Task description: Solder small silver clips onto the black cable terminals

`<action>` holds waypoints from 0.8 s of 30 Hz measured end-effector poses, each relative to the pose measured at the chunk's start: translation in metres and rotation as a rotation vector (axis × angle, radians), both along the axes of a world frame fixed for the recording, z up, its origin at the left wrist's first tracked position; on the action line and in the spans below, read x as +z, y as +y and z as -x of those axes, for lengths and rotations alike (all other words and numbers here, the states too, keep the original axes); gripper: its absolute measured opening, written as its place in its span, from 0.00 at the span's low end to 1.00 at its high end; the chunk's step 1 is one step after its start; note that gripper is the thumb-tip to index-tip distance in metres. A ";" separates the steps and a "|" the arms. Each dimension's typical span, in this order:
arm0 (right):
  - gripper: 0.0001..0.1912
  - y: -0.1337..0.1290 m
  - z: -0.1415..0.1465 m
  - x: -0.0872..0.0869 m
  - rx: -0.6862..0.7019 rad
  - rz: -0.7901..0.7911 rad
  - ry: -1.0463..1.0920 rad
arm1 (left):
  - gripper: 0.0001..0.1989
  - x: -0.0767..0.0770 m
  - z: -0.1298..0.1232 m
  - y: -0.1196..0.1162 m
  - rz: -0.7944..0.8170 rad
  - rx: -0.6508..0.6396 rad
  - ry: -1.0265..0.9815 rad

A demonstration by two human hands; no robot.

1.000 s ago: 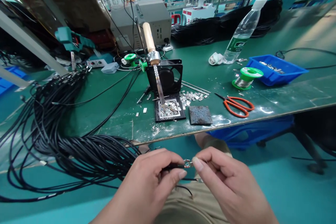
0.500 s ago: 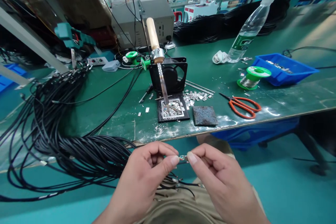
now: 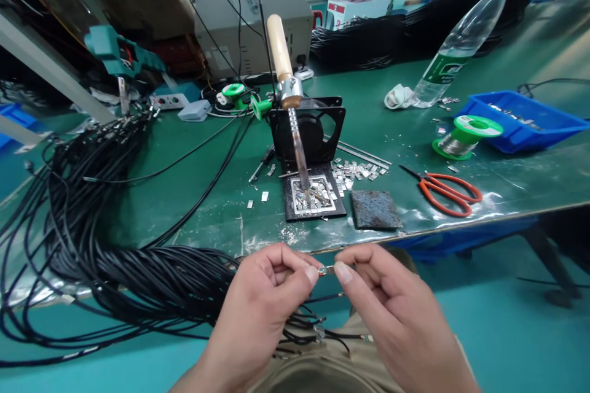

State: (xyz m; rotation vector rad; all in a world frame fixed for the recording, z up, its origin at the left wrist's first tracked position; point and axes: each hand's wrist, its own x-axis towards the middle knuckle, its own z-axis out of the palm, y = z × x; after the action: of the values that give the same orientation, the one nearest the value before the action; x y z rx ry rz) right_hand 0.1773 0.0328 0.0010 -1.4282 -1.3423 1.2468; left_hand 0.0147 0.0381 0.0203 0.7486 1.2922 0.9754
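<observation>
Over my lap, just in front of the bench edge, both hands meet at a small piece with a silvery metal end (image 3: 326,270). My left hand (image 3: 265,298) is closed, thumb and forefinger pinching its left side, where thin wire ends with a bit of orange show; it looks like a cable end. My right hand (image 3: 391,304) pinches the metal part, seemingly a small connector, mostly covered by the thumb. A thick bundle of black cables (image 3: 170,273) runs off the bench beside my left hand, and several loose cable ends lie below my hands.
A soldering iron (image 3: 280,52) leans on a stand by a black fan frame (image 3: 334,135). Metal bits (image 3: 348,173) lie around it. Rightward are a dark pad (image 3: 375,209), orange-handled scissors (image 3: 449,193), a solder spool (image 3: 466,135), a blue tray (image 3: 520,135) and a bottle (image 3: 461,43).
The view has shifted slightly, so bench items sit a little further right or lower. Both hands keep their pinch, and the small metal piece is turned slightly between them.
</observation>
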 end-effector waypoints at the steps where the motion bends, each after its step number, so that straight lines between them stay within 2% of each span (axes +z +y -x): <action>1: 0.16 0.000 0.000 0.001 -0.026 0.002 -0.020 | 0.10 -0.001 -0.001 0.002 0.006 0.015 -0.002; 5: 0.12 0.001 -0.006 0.001 -0.090 -0.100 -0.095 | 0.10 -0.001 -0.003 0.010 0.027 0.069 0.013; 12: 0.07 0.023 -0.013 -0.003 0.011 -0.446 -0.249 | 0.13 -0.001 -0.003 0.022 0.038 0.096 0.046; 18: 0.06 0.034 -0.008 0.003 0.000 -0.465 -0.210 | 0.13 0.000 -0.003 0.028 0.072 0.109 0.018; 24: 0.05 0.040 -0.010 0.002 0.084 -0.438 -0.180 | 0.15 0.002 -0.003 0.029 0.083 0.113 0.021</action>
State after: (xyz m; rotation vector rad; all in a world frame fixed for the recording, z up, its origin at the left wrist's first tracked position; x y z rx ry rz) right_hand 0.1871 0.0725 0.0032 -1.2005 -1.6892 0.8182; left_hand 0.0173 0.0671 0.0219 0.6288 1.3970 1.0000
